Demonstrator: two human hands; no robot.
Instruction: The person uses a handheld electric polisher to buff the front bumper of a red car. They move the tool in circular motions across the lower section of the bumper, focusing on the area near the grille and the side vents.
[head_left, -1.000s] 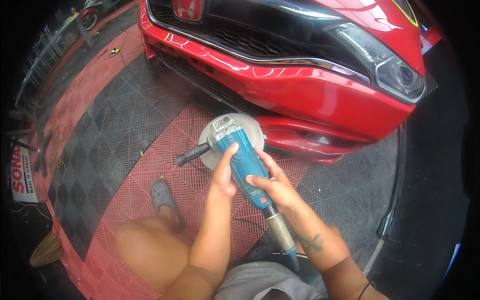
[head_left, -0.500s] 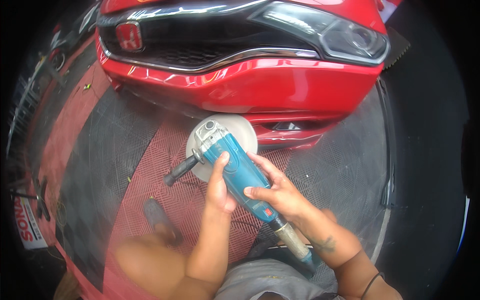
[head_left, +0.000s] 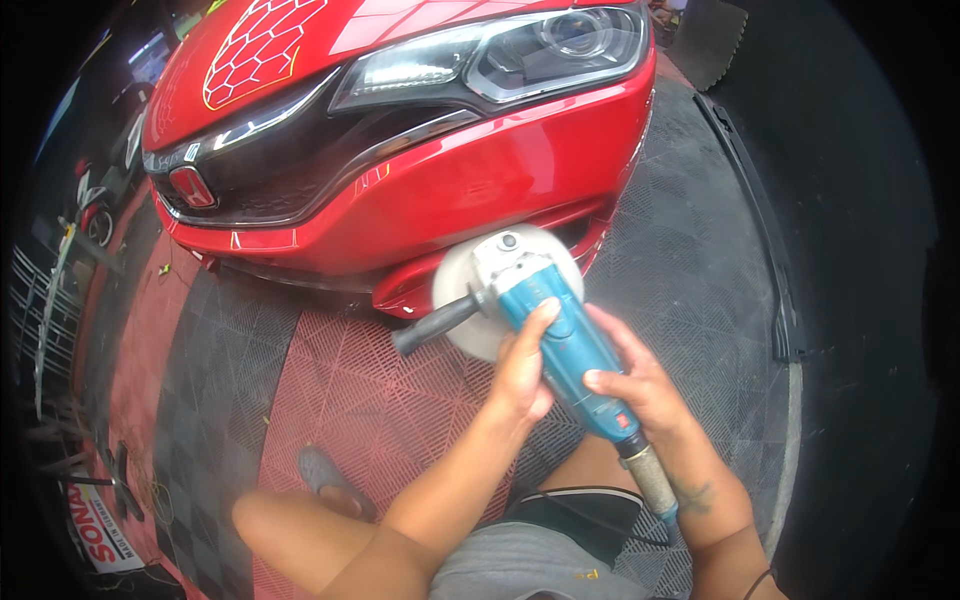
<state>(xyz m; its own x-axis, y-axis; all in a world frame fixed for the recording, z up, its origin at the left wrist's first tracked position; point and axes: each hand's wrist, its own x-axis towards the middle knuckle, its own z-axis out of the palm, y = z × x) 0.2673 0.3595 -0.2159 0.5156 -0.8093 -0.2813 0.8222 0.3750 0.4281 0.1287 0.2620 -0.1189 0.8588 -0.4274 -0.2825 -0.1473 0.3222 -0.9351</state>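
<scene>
Between my two hands is a blue rotary polisher (head_left: 565, 345) with a silver head and a cord at its rear end. My left hand (head_left: 525, 365) wraps its left side, thumb on top of the body. Farther back on the right side, my right hand (head_left: 640, 385) grips it near a small red switch. A round white pad (head_left: 458, 275) sits under the polisher's head, close to the lower bumper (head_left: 520, 170) of a red car; whether it touches is hidden. The black side handle (head_left: 435, 325) sticks out to the left, with no hand on it.
The car's headlight (head_left: 555, 50) and dark grille (head_left: 270, 165) are above the bumper. Red and grey grid tiles (head_left: 350, 400) cover the floor. A dark wall (head_left: 850, 250) stands at the right, with a black strip (head_left: 755, 220) along its foot. A motorbike (head_left: 95, 215) is at far left.
Both hands have carried the polisher right and slightly down in the picture. The view has shifted too, so more of the car's bonnet shows. My grip looks the same.
</scene>
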